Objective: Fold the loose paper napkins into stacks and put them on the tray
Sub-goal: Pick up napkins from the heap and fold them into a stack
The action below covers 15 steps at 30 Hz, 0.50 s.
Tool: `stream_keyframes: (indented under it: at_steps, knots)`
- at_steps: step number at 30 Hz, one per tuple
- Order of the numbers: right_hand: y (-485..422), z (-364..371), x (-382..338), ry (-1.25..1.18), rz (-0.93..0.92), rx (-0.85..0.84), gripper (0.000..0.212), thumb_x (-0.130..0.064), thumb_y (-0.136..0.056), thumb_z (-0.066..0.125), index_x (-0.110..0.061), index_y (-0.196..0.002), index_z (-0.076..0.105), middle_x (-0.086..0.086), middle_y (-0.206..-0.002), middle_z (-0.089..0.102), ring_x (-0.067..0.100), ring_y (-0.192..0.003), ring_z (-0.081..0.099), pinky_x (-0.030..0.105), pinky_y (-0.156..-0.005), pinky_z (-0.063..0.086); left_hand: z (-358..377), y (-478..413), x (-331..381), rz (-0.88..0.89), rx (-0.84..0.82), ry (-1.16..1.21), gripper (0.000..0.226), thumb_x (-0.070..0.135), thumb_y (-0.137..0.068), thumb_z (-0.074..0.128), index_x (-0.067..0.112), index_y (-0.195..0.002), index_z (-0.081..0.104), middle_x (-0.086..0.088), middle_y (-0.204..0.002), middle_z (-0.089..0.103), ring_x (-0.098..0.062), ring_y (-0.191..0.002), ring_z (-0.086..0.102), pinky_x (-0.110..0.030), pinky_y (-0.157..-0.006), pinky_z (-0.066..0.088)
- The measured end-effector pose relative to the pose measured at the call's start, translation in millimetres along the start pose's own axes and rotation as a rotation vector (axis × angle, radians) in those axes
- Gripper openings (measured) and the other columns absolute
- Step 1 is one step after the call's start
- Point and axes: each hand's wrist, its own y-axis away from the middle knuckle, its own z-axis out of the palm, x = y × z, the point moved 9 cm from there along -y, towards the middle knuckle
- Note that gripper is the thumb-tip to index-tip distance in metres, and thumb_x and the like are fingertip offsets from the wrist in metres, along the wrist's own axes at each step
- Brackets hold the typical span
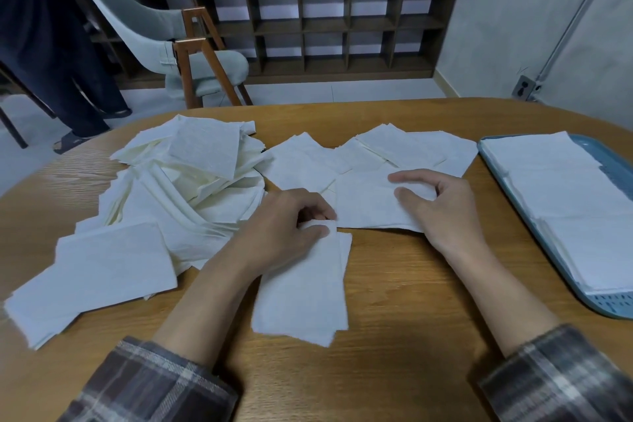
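A folded stack of white napkins [301, 288] lies on the wooden table in front of me. My left hand [284, 233] pinches its far end between thumb and curled fingers. Just beyond, a flat napkin [366, 205] lies in the middle, and my right hand [442, 209] rests on its right side, thumb and fingers curled and pinching its top layer. A big loose pile of napkins [191, 178] covers the left of the table. On the right, a blue tray [606, 305] holds flat stacks of folded napkins [568, 195].
More napkins [404, 151] lie spread behind my hands, and another flat stack [102, 271] sits at the front left. Behind the table stand a grey chair [164, 41] and a wooden cubby shelf [325, 24]. A person's legs [51, 44] are at the far left.
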Motion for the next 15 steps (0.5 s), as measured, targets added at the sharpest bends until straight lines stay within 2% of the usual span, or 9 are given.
stream_keyframes:
  at_steps: [3,6,11,15]
  knots:
    - [-0.2,-1.5,-1.2,-0.018,-0.013,0.013,0.024,-0.007,-0.094,0.071,-0.028,-0.101,0.083,-0.022,-0.111,0.077,-0.017,-0.103,0.063,-0.001,-0.083,0.040,4.4,-0.2,1.3,-0.031,0.034,0.020,0.013,0.018,-0.092,0.078,0.026,-0.103,0.081,0.011,-0.092,0.070,-0.005,-0.091,0.063,-0.009,-0.075,0.043]
    - [0.3,-0.7,-4.3,-0.056,-0.022,0.004,0.026,-0.007,-0.095,0.071,-0.029,-0.102,0.082,-0.025,-0.110,0.076,-0.013,-0.111,0.062,0.004,-0.090,0.043,12.2,0.7,3.1,-0.045,0.013,-0.011,0.013,0.024,-0.097,0.074,0.028,-0.108,0.079,0.013,-0.091,0.067,0.000,-0.093,0.060,-0.006,-0.075,0.040]
    - [2.5,2.2,-14.5,-0.089,-0.080,-0.039,0.032,-0.001,-0.096,0.067,-0.028,-0.108,0.081,-0.027,-0.114,0.075,-0.010,-0.118,0.061,0.007,-0.100,0.043,10.6,2.4,8.6,-0.001,0.025,0.008,0.009,0.024,-0.096,0.074,0.030,-0.096,0.079,0.012,-0.092,0.068,-0.006,-0.090,0.064,-0.021,-0.078,0.050]
    - [3.4,6.2,-17.0,-0.098,-0.080,-0.074,0.032,-0.001,-0.097,0.066,-0.026,-0.110,0.081,-0.026,-0.114,0.075,-0.011,-0.119,0.060,0.007,-0.101,0.042,-1.1,5.5,25.7,0.101,0.108,0.129,0.011,0.013,-0.092,0.076,0.023,-0.088,0.078,0.009,-0.100,0.068,-0.009,-0.090,0.066,-0.012,-0.075,0.044]
